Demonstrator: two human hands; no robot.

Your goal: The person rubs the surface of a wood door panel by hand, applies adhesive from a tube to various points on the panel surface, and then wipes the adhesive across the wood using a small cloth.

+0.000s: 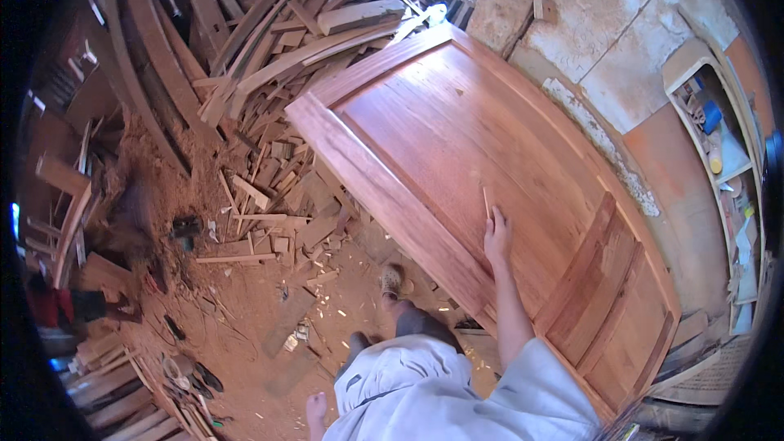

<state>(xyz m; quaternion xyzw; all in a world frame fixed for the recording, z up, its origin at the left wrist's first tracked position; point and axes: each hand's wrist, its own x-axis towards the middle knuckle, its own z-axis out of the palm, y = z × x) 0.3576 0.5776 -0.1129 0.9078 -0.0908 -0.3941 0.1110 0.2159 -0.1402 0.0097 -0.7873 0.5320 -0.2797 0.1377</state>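
**Hand on the door**

Head view: the right hand [496, 237] rests on the reddish wooden door [457, 139], pinching a thin stick [486, 202] upright against its panel. The door leans against the wall [588, 24], above the scrap pile [278, 57]. The left hand is out of view.

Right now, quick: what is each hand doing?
Right hand: closed around a thin pencil-like stick, resting on the wooden door panel.
Left hand: not in view.
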